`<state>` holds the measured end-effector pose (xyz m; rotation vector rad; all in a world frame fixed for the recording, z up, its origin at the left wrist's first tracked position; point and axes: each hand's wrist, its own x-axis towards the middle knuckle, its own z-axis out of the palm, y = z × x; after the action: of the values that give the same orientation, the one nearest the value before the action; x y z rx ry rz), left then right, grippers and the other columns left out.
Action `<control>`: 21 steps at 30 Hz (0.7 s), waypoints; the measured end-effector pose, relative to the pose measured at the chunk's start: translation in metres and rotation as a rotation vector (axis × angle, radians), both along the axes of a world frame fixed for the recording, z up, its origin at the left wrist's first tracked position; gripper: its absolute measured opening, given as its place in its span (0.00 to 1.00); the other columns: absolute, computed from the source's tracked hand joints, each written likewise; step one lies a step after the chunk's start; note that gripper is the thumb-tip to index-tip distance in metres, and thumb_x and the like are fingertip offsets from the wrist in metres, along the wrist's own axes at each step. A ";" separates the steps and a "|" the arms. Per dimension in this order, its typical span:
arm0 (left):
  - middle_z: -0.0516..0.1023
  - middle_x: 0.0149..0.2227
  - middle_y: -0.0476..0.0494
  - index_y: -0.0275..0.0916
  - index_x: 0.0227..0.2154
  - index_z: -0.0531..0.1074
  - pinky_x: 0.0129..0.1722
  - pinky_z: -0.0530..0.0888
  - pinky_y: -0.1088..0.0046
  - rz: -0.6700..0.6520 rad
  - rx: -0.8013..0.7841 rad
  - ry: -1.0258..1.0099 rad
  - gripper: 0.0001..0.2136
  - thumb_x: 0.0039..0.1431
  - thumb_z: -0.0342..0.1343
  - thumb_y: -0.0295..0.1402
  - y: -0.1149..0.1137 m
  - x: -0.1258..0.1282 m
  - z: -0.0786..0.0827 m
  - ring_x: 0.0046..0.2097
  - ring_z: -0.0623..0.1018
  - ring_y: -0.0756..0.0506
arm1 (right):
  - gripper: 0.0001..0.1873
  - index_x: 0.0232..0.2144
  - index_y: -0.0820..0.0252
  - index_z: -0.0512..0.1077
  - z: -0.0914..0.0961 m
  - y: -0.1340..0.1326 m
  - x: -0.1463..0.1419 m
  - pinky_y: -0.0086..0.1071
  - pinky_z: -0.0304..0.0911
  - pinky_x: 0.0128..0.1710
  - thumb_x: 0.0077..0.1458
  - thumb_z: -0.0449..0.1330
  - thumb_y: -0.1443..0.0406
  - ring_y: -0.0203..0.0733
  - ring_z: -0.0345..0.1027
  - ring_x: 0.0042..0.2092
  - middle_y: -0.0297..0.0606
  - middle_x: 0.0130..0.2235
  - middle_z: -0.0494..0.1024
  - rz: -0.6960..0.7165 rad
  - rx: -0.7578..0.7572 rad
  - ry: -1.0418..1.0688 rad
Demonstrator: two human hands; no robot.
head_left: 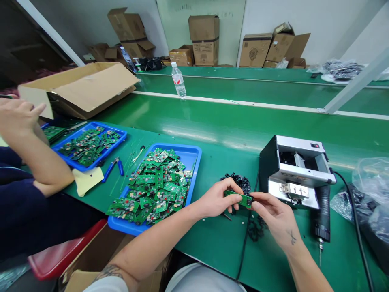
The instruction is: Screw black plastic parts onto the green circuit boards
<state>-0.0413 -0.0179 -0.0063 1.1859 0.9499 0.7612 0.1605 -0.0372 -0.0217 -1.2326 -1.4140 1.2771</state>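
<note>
A small green circuit board (238, 198) is held level between my two hands, above the green bench. My left hand (221, 198) pinches its left end between thumb and fingers. At the right end, beside a dark component, the thumb and index finger of my right hand (272, 213) are closed on the board. Behind my left hand lies a pile of small black parts (243, 182); more black parts (255, 228) are scattered below my right hand. To the left, a blue tray (197, 162) holds a heap of similar boards (161, 182).
A silver and black machine (299, 162) stands at the right, with an electric screwdriver (322, 215) beside it. Further left are blue-handled pliers (113, 168), a second blue tray (124, 136) of boards, and a co-worker's arm (45, 158). A water bottle (178, 81) stands behind.
</note>
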 end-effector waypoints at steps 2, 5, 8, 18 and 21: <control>0.73 0.31 0.47 0.36 0.37 0.67 0.22 0.70 0.79 -0.003 0.023 0.056 0.11 0.56 0.56 0.38 0.000 0.000 0.002 0.28 0.74 0.52 | 0.13 0.39 0.57 0.77 0.000 0.000 0.000 0.29 0.74 0.38 0.52 0.64 0.58 0.41 0.78 0.37 0.39 0.37 0.82 0.008 -0.031 0.005; 0.71 0.27 0.49 0.37 0.40 0.69 0.23 0.71 0.79 -0.017 0.053 0.138 0.09 0.58 0.53 0.35 -0.001 0.000 0.005 0.26 0.72 0.52 | 0.13 0.38 0.58 0.76 0.000 0.000 0.002 0.30 0.74 0.39 0.52 0.64 0.58 0.42 0.78 0.38 0.40 0.37 0.81 0.015 -0.059 -0.003; 0.71 0.26 0.50 0.37 0.41 0.73 0.24 0.70 0.79 -0.012 0.091 0.213 0.11 0.58 0.51 0.32 -0.001 0.000 0.008 0.26 0.72 0.52 | 0.14 0.39 0.58 0.76 -0.002 0.002 0.002 0.31 0.74 0.39 0.52 0.63 0.57 0.42 0.77 0.38 0.41 0.37 0.81 0.019 -0.060 -0.023; 0.75 0.25 0.47 0.34 0.40 0.75 0.26 0.70 0.78 0.042 0.015 0.241 0.12 0.56 0.55 0.35 0.004 -0.003 0.004 0.27 0.73 0.51 | 0.11 0.40 0.54 0.76 0.017 -0.006 0.021 0.32 0.71 0.38 0.56 0.60 0.59 0.42 0.72 0.42 0.42 0.44 0.76 -0.084 0.231 -0.242; 0.75 0.25 0.46 0.33 0.39 0.75 0.26 0.70 0.77 0.033 -0.081 0.173 0.14 0.54 0.57 0.38 0.013 0.000 0.007 0.24 0.72 0.52 | 0.16 0.44 0.57 0.74 0.029 0.002 0.069 0.38 0.69 0.42 0.57 0.58 0.56 0.44 0.73 0.40 0.42 0.40 0.78 -0.517 0.184 -0.389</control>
<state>-0.0413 -0.0049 0.0006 1.1809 1.1355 0.6478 0.2295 -0.0353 0.0078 -1.6390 -1.3142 0.5636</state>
